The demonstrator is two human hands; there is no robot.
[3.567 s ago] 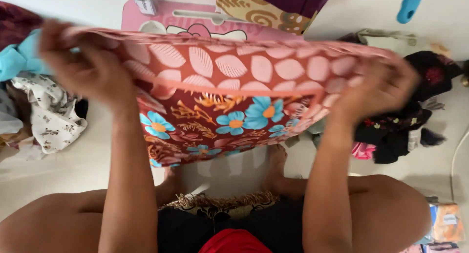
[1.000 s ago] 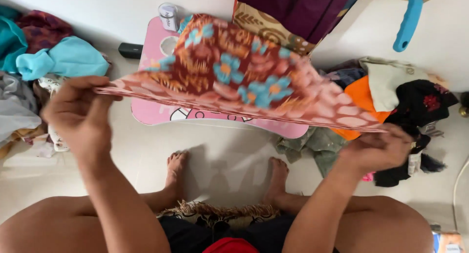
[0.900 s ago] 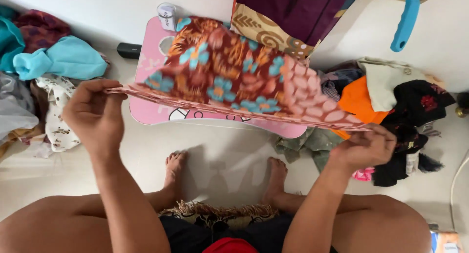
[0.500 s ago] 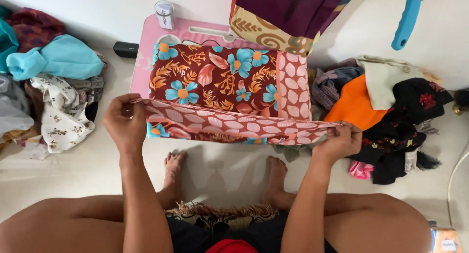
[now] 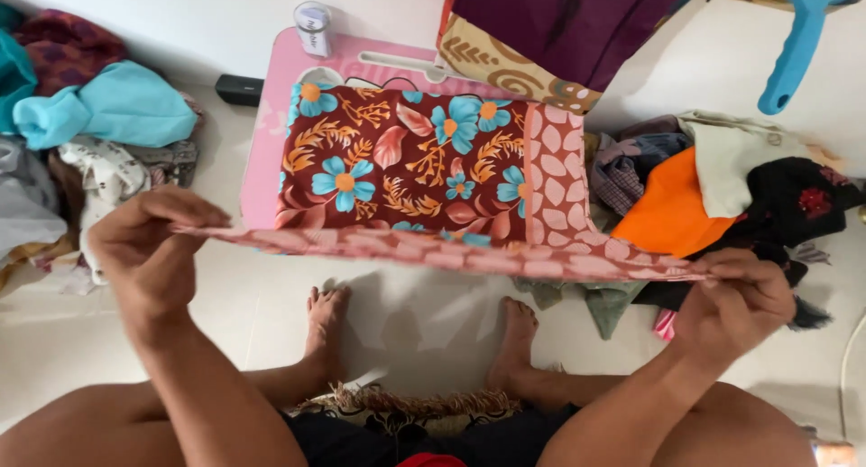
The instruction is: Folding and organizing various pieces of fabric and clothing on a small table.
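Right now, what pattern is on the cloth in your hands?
The cloth is maroon with blue flowers, orange leaves and a pink leaf-print border, seen in the head view.

The cloth (image 5: 415,165) is maroon with blue flowers, orange leaves and a pink leaf-print border; the table (image 5: 262,174) is pink; a nearby garment (image 5: 672,219) is orange.

The single head cam looked steeply down from the seated person's head, close over both hands (image 5: 149,250) and knees, facing fwd across the floor (image 5: 108,341) to the pink counter (image 5: 262,151) and wall base beyond, w/ clothes piles (image 5: 722,178) filling both sides of the frame.
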